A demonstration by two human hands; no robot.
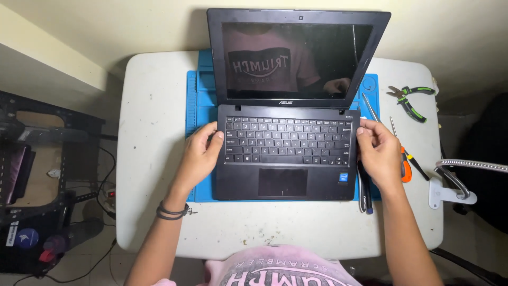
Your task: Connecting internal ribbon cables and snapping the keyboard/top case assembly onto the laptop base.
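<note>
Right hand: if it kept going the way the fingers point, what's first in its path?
The right hand points left and already grips the laptop at its right edge, so it would likely meet the keyboard first.

A: Colours logged. Laptop [288, 153]: black all over, with a dark, unlit screen [293, 61].
B: Surface under it?
A: Mat [201, 114], bright blue, plain. Table [153, 159], off-white, speckled with small dark marks near the front edge.
B: Tools at the right?
A: Pliers [410, 98], black grips with green trim. Screwdriver [405, 164], orange handle. Another tool [365, 193] with a black and blue handle.
B: On the person?
A: Shirt [275, 270], pink with white lettering. Wristbands [170, 212], black, on the left arm.
</note>
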